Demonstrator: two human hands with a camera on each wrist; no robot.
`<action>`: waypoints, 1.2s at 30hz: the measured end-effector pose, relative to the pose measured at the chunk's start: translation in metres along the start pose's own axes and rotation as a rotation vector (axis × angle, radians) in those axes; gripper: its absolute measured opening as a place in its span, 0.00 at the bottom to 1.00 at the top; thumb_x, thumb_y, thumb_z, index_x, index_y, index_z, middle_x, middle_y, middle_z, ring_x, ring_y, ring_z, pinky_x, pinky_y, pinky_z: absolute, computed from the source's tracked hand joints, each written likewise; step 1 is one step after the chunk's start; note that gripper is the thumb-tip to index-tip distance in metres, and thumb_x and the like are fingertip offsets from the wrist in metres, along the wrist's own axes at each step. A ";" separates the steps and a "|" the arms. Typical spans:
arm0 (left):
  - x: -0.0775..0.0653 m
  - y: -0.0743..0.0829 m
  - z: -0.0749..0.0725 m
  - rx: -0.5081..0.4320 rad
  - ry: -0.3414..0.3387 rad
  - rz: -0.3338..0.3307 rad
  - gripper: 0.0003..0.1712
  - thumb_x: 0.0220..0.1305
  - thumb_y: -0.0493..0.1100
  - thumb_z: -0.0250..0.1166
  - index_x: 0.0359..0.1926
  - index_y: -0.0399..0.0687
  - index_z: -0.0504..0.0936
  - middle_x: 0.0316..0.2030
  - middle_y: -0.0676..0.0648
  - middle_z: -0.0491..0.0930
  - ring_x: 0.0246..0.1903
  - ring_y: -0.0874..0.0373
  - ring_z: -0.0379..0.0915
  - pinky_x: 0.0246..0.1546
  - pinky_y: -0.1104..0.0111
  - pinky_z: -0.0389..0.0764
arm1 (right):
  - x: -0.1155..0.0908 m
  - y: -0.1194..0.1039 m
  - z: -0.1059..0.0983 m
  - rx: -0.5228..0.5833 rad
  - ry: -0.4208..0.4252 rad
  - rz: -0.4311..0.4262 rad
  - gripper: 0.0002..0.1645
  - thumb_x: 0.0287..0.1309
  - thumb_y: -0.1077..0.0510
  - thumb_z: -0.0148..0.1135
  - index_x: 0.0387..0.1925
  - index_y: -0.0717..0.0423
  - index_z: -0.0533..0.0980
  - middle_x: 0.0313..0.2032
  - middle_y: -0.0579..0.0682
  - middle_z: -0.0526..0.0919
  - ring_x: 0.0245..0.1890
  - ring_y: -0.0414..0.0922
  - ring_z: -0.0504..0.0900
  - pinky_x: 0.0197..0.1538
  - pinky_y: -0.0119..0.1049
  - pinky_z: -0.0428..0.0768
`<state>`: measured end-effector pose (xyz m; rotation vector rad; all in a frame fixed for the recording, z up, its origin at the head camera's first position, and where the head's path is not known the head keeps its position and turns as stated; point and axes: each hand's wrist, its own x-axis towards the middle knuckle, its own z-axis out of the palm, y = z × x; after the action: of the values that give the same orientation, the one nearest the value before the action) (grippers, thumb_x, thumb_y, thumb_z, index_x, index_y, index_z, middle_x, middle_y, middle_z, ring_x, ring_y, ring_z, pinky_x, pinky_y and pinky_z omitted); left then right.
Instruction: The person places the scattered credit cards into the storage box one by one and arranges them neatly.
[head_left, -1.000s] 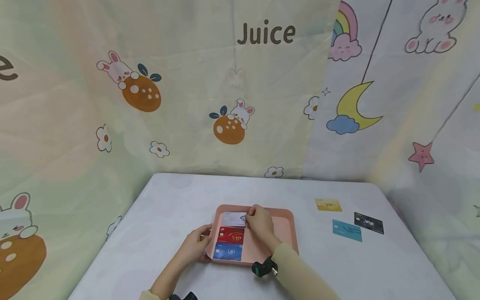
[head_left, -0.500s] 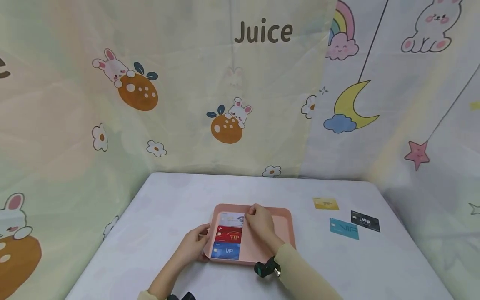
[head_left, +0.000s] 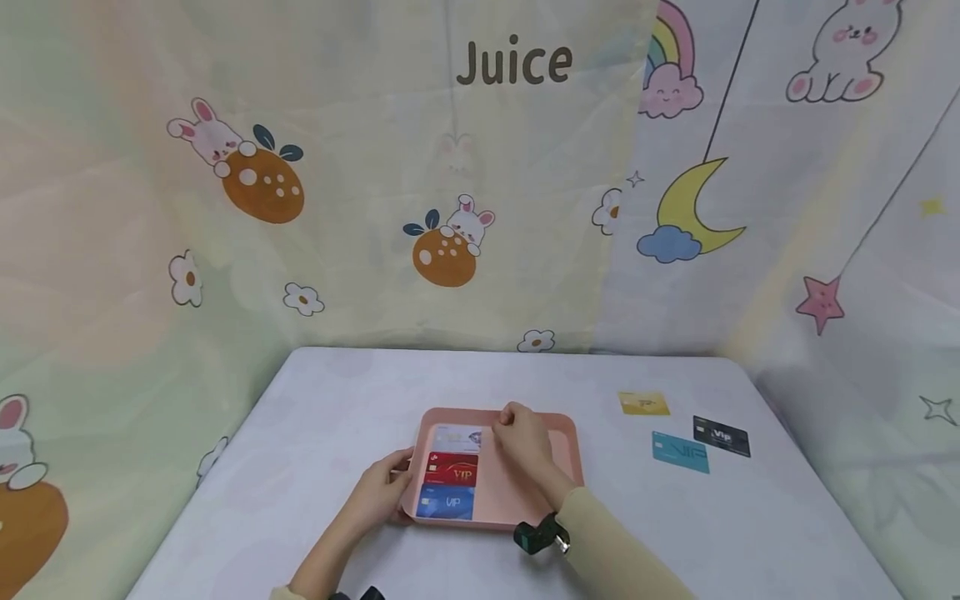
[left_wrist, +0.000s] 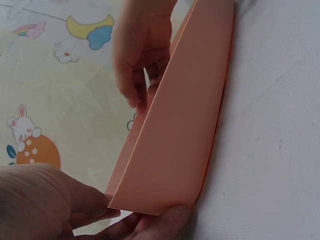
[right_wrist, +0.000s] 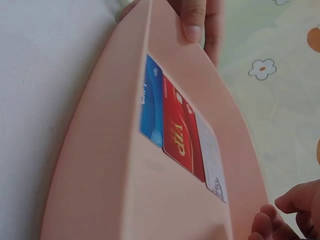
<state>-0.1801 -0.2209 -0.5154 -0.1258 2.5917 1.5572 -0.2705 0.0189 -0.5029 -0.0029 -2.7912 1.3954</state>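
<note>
A pink tray [head_left: 498, 500] lies on the table with three bank-style cards along its left side. The white card [head_left: 456, 438] is at the back, the red VIP card [head_left: 452, 469] in the middle, the blue VIP card [head_left: 446, 502] in front. My left hand [head_left: 377, 493] grips the tray's left wall; in the left wrist view its thumb and fingers hold the corner. Over the tray, just right of the white card, my right hand [head_left: 522, 442] has loosely curled fingers. Nothing shows between those fingers [right_wrist: 262, 222] in the right wrist view.
Right of the tray, a gold card [head_left: 643, 404], a teal VIP card [head_left: 680, 452] and a black VIP card [head_left: 722, 436] lie on the white table [head_left: 615, 517]. Behind stands a printed cloth backdrop [head_left: 360, 167].
My right hand has drawn slightly right, off the white card's edge, leaving that card in the tray. My left hand keeps its hold on the tray. The whole head view has shifted a little.
</note>
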 end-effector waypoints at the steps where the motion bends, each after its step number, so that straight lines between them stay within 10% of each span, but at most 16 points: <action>1: 0.000 0.000 0.000 -0.002 0.002 -0.002 0.26 0.75 0.36 0.57 0.71 0.38 0.72 0.57 0.36 0.80 0.50 0.48 0.80 0.34 0.59 0.92 | -0.001 -0.001 -0.002 0.010 -0.004 0.001 0.11 0.65 0.59 0.66 0.28 0.53 0.73 0.24 0.48 0.75 0.27 0.44 0.74 0.29 0.32 0.71; 36: -0.001 0.001 -0.002 -0.022 -0.007 -0.030 0.26 0.76 0.37 0.58 0.72 0.38 0.71 0.58 0.36 0.79 0.48 0.49 0.80 0.27 0.60 0.91 | 0.004 0.051 -0.096 0.000 0.073 0.064 0.14 0.65 0.52 0.65 0.45 0.58 0.79 0.40 0.56 0.85 0.31 0.45 0.86 0.30 0.29 0.79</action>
<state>-0.1793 -0.2219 -0.5130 -0.1596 2.5560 1.5734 -0.2726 0.1260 -0.4860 -0.1409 -2.7553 1.3783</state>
